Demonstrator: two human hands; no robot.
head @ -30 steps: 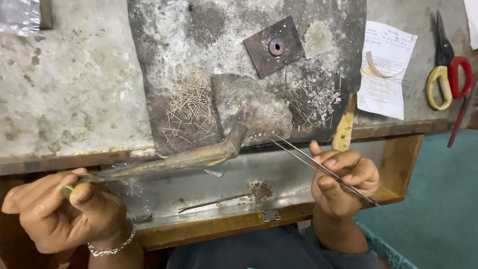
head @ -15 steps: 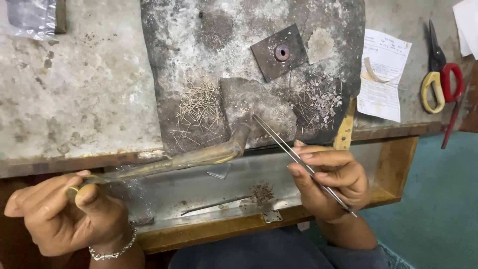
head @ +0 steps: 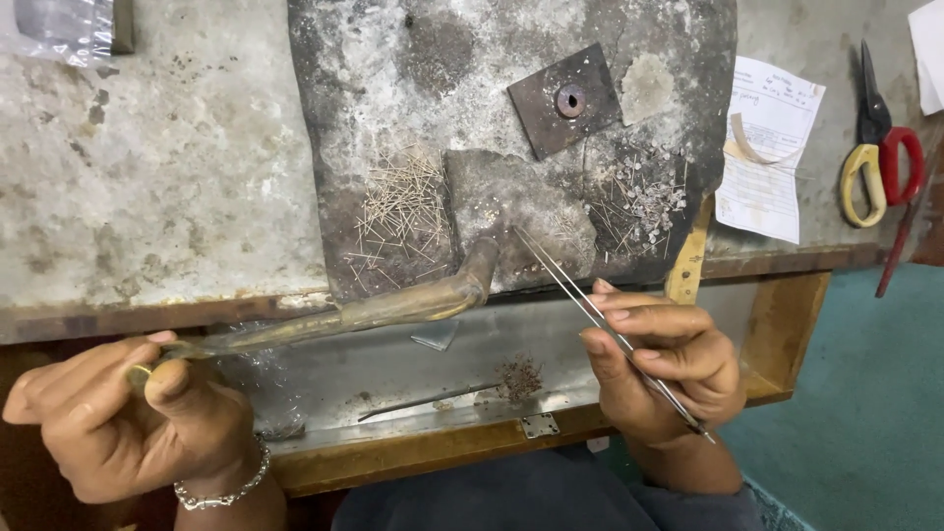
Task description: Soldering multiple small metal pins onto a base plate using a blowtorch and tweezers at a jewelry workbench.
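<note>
My left hand (head: pixel 128 423) grips the near end of a long curved brass blowpipe (head: pixel 393 307) whose bent tip rests at the front edge of a dark, scorched soldering pad (head: pixel 472 88). My right hand (head: pixel 669 369) holds thin steel tweezers (head: pixel 580 295), their points reaching up onto a grey block (head: pixel 511 211) on the pad. A heap of short wire bits (head: pixel 403 211) lies left of the block, and another scatter of small metal pieces (head: pixel 639 202) lies to its right. A square dark plate with a hole (head: pixel 567 100) sits farther back.
Scissors with yellow and red handles (head: pixel 880 157) and a paper slip (head: pixel 772 147) lie at the right of the worn bench. Below the bench edge, a metal-lined wooden drawer tray (head: pixel 413 369) holds filings and scraps. A clear plastic bag (head: pixel 59 25) is top left.
My right hand has swung the tweezers leftward and up, bringing their points from over the tray onto the grey block. The view has shifted slightly right; the blowpipe stays put.
</note>
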